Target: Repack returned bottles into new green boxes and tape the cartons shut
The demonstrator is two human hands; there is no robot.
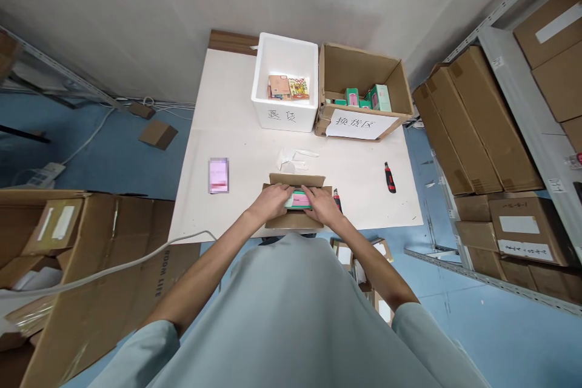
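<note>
A small open cardboard box (295, 220) sits at the table's front edge with its flaps spread. Inside its opening lies a green-and-pink product box (299, 199). My left hand (273, 201) grips the left end of the product box, fingers bent over it. On the other end, my right hand (322, 204) has its fingers closed against the green edge. The undersides of my fingers are hidden. A red-and-black utility knife (337, 199) lies beside my right hand, partly covered by it. Crumpled clear plastic and white scraps (294, 160) lie just beyond the cardboard box.
At the back of the white table (240, 145) stand a white foam bin (284, 115) holding booklets and a labelled carton (364, 124) holding green boxes. A second utility knife (390, 178) lies right, a blurred phone-like item (219, 176) left. A cable (150, 254) crosses the left front.
</note>
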